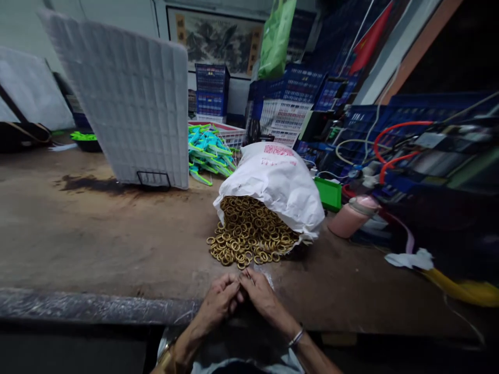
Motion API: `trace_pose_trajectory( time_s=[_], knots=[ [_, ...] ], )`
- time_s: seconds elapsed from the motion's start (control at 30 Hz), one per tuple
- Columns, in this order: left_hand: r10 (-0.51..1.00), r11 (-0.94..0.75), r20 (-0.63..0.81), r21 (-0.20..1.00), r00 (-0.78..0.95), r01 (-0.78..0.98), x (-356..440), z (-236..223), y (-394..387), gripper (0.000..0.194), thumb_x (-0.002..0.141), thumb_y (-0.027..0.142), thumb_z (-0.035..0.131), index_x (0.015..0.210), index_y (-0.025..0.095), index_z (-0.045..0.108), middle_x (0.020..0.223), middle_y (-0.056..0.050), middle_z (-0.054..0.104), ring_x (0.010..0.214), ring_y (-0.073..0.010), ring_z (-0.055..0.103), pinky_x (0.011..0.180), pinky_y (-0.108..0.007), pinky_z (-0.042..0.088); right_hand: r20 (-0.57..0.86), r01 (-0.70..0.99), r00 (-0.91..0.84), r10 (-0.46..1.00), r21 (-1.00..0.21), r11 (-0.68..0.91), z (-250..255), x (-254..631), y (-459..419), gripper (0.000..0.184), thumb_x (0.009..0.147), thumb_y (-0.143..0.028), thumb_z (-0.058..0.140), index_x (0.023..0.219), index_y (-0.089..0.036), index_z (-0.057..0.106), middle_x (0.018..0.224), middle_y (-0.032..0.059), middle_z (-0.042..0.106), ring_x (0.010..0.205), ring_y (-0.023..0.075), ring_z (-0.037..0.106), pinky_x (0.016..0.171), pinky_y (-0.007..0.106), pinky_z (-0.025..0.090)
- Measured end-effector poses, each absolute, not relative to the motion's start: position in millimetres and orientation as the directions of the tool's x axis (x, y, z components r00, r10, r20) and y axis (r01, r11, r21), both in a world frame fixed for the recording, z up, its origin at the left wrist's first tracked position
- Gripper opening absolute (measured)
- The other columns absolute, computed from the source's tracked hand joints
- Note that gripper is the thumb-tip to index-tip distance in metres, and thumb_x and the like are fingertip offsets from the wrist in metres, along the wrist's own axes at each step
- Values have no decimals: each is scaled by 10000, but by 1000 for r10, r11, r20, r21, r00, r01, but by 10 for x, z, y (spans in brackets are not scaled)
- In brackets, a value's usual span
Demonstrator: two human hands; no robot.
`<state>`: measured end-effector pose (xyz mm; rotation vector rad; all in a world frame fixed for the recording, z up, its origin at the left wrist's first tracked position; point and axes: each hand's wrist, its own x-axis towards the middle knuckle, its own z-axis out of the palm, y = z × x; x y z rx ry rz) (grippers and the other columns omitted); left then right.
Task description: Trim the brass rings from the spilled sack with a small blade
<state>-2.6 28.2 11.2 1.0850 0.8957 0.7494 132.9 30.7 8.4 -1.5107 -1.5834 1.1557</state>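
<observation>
Left hand [221, 295] and right hand [258, 292]: curled, fingertips meeting, just before the rings [249, 224]; whether they grasp one, we cannot tell. Stock: spilling from the sack [268, 176] onto the table [117, 239]; we judge the rings light, stiff, slippery, best pinched by the rim. Edge: table front, near our wrists. Room: leftward; bottle [350, 218] at right.

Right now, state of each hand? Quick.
Left hand: closed, fingers curled; whether it holds anything can't be told.
Right hand: closed, fingers bent near the gold-colored rings; anything held can't be made out.
</observation>
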Motion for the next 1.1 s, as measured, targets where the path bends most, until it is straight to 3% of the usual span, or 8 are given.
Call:
trace_pose_trajectory(
  time_s=[0.13,0.27,0.4,0.57,0.77,0.93,1.1],
  knots=[
    [869,342,-258,929,423,-138,-20,216,181,404,698,568,529,650,171,472,459,83,402,339,-35,277,345,-178,185,-102,468,-109,989,-883,-40,129,1396,277,273,824,-349,335,639,-191,459,557,-26,478,538,114,434,529,224,320],
    [888,310,-223,936,402,-167,-2,207,119,366,734,529,525,699,167,477,513,64,451,378,-36,309,379,-176,207,-4,709,-156,988,-697,109,159,1468,182,131,734,-165,378,721,-195,505,599,-18,508,561,123,443,544,227,290],
    [911,284,-203,940,359,-190,25,132,106,336,740,499,536,718,176,442,566,46,501,395,-38,330,399,-176,234,4,817,-257,966,-533,220,203,1459,79,267,604,-54,372,779,-199,512,662,-5,555,604,133,473,568,235,269],
    [925,245,-169,949,339,-196,42,95,94,325,746,488,530,718,178,439,566,53,467,413,-43,323,407,-176,245,9,832,-276,961,-498,243,199,1433,41,310,603,-39,359,826,-195,509,704,15,588,627,147,500,579,243,270],
    [938,166,-104,972,330,-168,45,137,68,301,776,457,517,703,174,444,586,51,435,466,-55,345,447,-174,283,7,852,-276,961,-461,248,206,1425,21,320,593,-34,358,828,-200,498,703,12,603,629,150,514,568,242,263],
    [933,136,-90,985,348,-110,-12,273,-24,297,796,448,500,688,176,448,576,45,457,473,-60,374,453,-172,301,-86,888,-224,971,-428,167,219,1499,100,308,621,-27,382,850,-186,513,699,26,612,623,150,524,552,237,264],
    [871,335,-221,920,439,-201,-144,349,-102,266,798,422,517,714,174,471,568,40,503,406,-40,362,394,-161,258,-77,935,-21,997,-353,-8,117,1665,216,231,713,-55,398,862,-174,529,681,40,611,608,152,529,545,242,264]
  ],
)
